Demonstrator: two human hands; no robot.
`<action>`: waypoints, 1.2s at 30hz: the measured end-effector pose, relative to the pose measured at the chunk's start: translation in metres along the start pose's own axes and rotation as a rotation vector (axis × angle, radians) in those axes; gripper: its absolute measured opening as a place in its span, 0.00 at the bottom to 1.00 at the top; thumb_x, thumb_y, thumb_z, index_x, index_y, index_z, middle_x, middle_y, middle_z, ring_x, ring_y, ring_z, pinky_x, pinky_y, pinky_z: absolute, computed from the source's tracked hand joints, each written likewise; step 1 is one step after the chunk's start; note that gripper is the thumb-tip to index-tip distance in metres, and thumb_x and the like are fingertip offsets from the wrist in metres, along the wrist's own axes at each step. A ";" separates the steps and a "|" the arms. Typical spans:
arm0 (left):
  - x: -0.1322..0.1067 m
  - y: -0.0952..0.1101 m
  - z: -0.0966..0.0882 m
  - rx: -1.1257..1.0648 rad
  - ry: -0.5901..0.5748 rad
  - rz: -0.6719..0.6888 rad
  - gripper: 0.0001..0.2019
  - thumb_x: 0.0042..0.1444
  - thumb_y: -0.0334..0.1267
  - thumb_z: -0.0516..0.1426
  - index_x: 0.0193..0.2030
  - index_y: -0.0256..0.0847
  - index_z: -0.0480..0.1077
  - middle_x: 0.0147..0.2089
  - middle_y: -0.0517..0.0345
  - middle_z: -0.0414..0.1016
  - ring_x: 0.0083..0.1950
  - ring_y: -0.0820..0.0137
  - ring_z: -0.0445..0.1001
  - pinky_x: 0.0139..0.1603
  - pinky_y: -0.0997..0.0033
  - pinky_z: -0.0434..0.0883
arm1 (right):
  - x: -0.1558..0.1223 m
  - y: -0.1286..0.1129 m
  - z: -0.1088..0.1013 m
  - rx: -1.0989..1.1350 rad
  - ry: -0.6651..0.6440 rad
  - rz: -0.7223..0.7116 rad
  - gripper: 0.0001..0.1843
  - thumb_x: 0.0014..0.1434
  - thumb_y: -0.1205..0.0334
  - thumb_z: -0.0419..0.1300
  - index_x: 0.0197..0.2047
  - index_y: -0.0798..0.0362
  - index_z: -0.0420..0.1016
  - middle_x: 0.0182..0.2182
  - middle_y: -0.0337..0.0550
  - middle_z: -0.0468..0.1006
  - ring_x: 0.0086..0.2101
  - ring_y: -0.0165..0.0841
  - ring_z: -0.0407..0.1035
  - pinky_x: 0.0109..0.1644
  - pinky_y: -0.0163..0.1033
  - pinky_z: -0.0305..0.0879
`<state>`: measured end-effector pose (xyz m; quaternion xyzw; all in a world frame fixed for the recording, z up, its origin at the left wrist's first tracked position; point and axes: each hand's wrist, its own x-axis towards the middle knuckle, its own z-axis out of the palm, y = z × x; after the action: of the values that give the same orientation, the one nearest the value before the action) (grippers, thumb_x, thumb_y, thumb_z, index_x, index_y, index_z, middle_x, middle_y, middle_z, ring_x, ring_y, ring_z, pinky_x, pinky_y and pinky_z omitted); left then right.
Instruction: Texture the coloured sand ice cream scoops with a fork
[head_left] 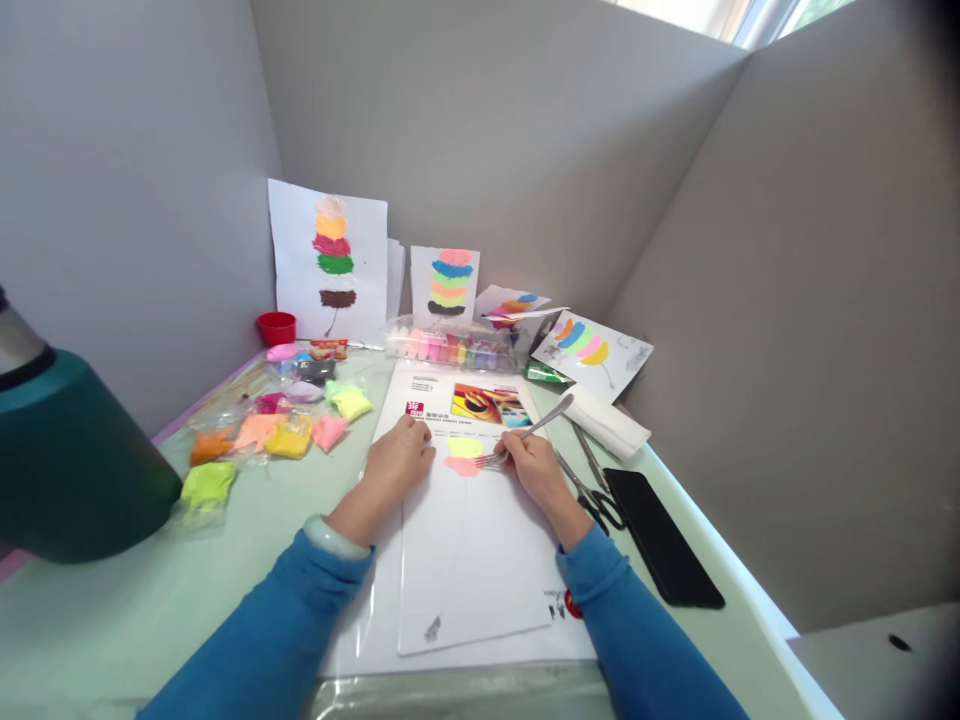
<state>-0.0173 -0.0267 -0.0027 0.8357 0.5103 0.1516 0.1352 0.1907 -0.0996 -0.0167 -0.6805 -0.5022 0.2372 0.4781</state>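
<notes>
My right hand [534,464] is closed round a metal fork [525,433], whose tines rest on a smear of yellow and pink clay [463,455] on a white sheet of paper [472,560]. My left hand [400,461] lies on the sheet's left edge with its fingers curled, pressing the paper down just left of the clay. Both arms wear blue sleeves.
Small bags of coloured clay [277,432] lie at the left. A clear tray of clay colours [454,348] stands behind the sheet. Scissors [596,490], a black phone [664,548] and a tissue roll [611,420] lie right. Clay pictures [330,258] lean on the grey wall. A teal bottle [67,465] is near left.
</notes>
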 end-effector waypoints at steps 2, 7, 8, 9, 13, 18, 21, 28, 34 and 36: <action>-0.001 0.000 -0.001 0.000 -0.004 -0.002 0.11 0.59 0.37 0.51 0.44 0.41 0.71 0.51 0.51 0.72 0.46 0.61 0.73 0.38 0.65 0.66 | 0.001 0.001 -0.005 -0.005 0.020 0.024 0.18 0.56 0.55 0.52 0.23 0.54 0.76 0.16 0.38 0.70 0.20 0.29 0.65 0.29 0.34 0.59; -0.001 0.000 0.000 0.004 -0.004 0.002 0.11 0.59 0.37 0.51 0.44 0.41 0.71 0.51 0.51 0.72 0.46 0.61 0.73 0.38 0.65 0.66 | -0.004 -0.002 -0.001 0.048 -0.019 -0.003 0.18 0.57 0.53 0.52 0.25 0.55 0.76 0.16 0.37 0.70 0.20 0.29 0.65 0.29 0.34 0.60; -0.001 0.000 0.001 0.005 -0.001 0.004 0.10 0.59 0.37 0.51 0.44 0.41 0.71 0.51 0.51 0.72 0.46 0.61 0.74 0.38 0.65 0.66 | -0.005 -0.004 0.001 0.056 -0.046 -0.033 0.19 0.58 0.53 0.52 0.26 0.55 0.76 0.17 0.38 0.71 0.21 0.30 0.65 0.29 0.34 0.60; 0.000 -0.001 0.001 0.007 0.001 0.006 0.10 0.59 0.37 0.51 0.44 0.41 0.71 0.51 0.51 0.72 0.46 0.61 0.74 0.38 0.65 0.66 | -0.006 -0.005 0.004 0.055 -0.073 -0.066 0.19 0.58 0.53 0.52 0.26 0.55 0.76 0.18 0.38 0.71 0.22 0.30 0.66 0.30 0.34 0.60; 0.000 -0.001 0.001 0.002 0.004 0.005 0.10 0.58 0.37 0.51 0.44 0.41 0.71 0.51 0.51 0.72 0.46 0.61 0.74 0.38 0.65 0.67 | -0.004 -0.004 0.006 -0.025 -0.095 -0.117 0.18 0.59 0.55 0.51 0.25 0.54 0.77 0.21 0.39 0.74 0.25 0.30 0.68 0.34 0.34 0.62; 0.000 0.000 0.000 -0.035 0.002 0.003 0.11 0.58 0.36 0.52 0.44 0.40 0.71 0.51 0.49 0.72 0.46 0.61 0.74 0.38 0.65 0.67 | -0.002 0.004 -0.005 -0.098 0.047 -0.088 0.19 0.58 0.56 0.51 0.21 0.53 0.75 0.19 0.39 0.73 0.23 0.31 0.68 0.33 0.35 0.62; 0.001 0.000 -0.003 -0.088 0.076 0.001 0.09 0.58 0.34 0.52 0.42 0.40 0.72 0.49 0.50 0.73 0.45 0.62 0.74 0.41 0.66 0.67 | -0.006 -0.001 -0.005 0.007 0.054 -0.128 0.20 0.59 0.54 0.51 0.22 0.53 0.74 0.20 0.39 0.72 0.24 0.31 0.67 0.32 0.34 0.62; -0.008 0.018 -0.014 -0.487 -0.068 0.361 0.12 0.53 0.42 0.60 0.42 0.40 0.73 0.36 0.58 0.75 0.31 0.73 0.69 0.35 0.72 0.65 | -0.027 -0.024 0.012 0.142 -0.203 -0.301 0.12 0.61 0.53 0.55 0.36 0.52 0.72 0.26 0.38 0.74 0.26 0.29 0.68 0.32 0.34 0.63; -0.010 0.022 -0.011 -0.630 -0.335 0.440 0.13 0.53 0.38 0.56 0.45 0.40 0.75 0.30 0.60 0.75 0.29 0.73 0.68 0.31 0.74 0.62 | -0.027 -0.020 0.022 0.088 -0.202 -0.354 0.14 0.56 0.56 0.61 0.44 0.52 0.69 0.23 0.34 0.73 0.24 0.29 0.66 0.30 0.34 0.62; -0.005 0.018 -0.008 -0.627 -0.264 0.370 0.11 0.53 0.40 0.56 0.40 0.40 0.76 0.29 0.60 0.74 0.29 0.72 0.68 0.31 0.73 0.62 | -0.024 -0.025 0.017 0.134 -0.131 -0.320 0.17 0.57 0.54 0.60 0.47 0.52 0.67 0.22 0.33 0.72 0.22 0.29 0.64 0.28 0.34 0.61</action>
<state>-0.0080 -0.0382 0.0105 0.8440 0.2581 0.2131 0.4191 0.1563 -0.1135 -0.0061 -0.5416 -0.6170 0.2351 0.5202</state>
